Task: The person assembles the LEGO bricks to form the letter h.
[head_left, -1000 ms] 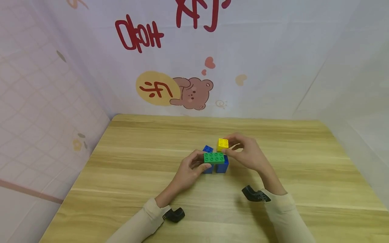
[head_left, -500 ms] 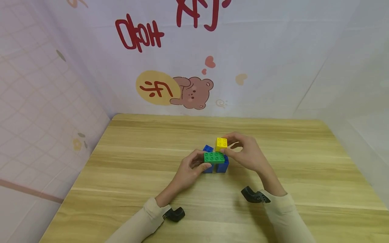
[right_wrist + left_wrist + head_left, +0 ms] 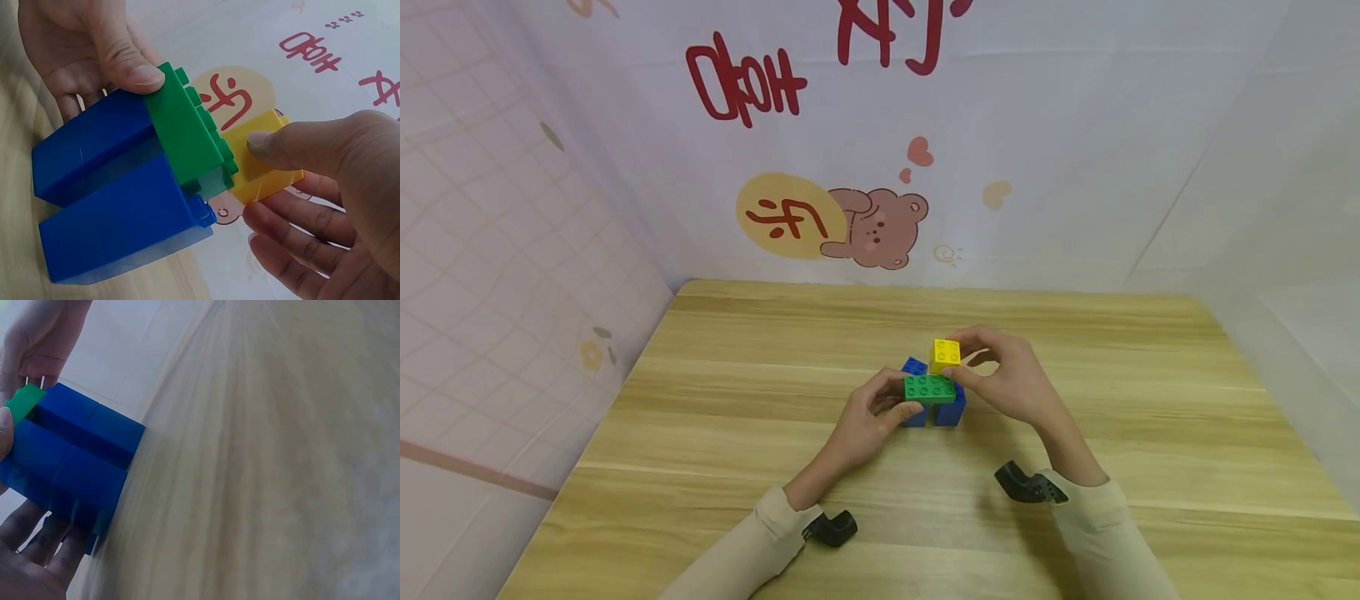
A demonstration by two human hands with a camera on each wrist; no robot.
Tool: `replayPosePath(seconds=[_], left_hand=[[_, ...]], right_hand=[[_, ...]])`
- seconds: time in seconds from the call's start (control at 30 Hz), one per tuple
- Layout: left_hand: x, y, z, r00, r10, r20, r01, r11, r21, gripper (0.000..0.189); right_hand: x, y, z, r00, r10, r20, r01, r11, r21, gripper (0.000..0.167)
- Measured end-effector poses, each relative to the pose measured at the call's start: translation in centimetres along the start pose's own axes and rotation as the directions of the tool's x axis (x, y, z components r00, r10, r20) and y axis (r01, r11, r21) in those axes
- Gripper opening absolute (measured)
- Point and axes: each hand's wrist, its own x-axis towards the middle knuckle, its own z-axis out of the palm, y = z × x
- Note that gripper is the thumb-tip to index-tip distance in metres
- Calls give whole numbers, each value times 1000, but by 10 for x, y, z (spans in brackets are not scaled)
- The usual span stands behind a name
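Two blue brick stacks, the left one (image 3: 87,147) and the right one (image 3: 115,222), stand side by side on the table. A long green toy brick (image 3: 929,389) bridges their tops. My left hand (image 3: 868,421) grips its left end, the thumb pressing at the near side. My right hand (image 3: 1009,379) pinches a small square yellow brick (image 3: 945,354) between thumb and fingers. In the right wrist view the yellow brick's lower end is close over the green brick's studs. The left fingers are partly hidden behind the blue stacks.
A further blue brick (image 3: 913,366) with studs shows just behind the left stack, next to the left fingertips. The wooden table (image 3: 760,350) ends at a white printed cloth (image 3: 1060,167) at the back. Black wrist mounts (image 3: 831,529) sit at both cuffs.
The right hand has carried the yellow brick slightly left, over the back of the green brick. The left hand keeps its grip, almost unmoved.
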Motion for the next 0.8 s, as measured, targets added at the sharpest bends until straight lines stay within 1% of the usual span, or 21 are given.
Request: replayPosePath(seconds=[0.43, 0.8], left_hand=[[1, 1, 1, 1000, 7, -1, -7, 1000, -6, 28], [1, -2, 1, 1000, 24, -1, -24, 1000, 9, 28]], right_hand=[[1, -2, 0, 999, -53, -5, 53, 998, 32, 35], [0, -7, 1, 998, -63, -2, 63, 995, 81, 33]])
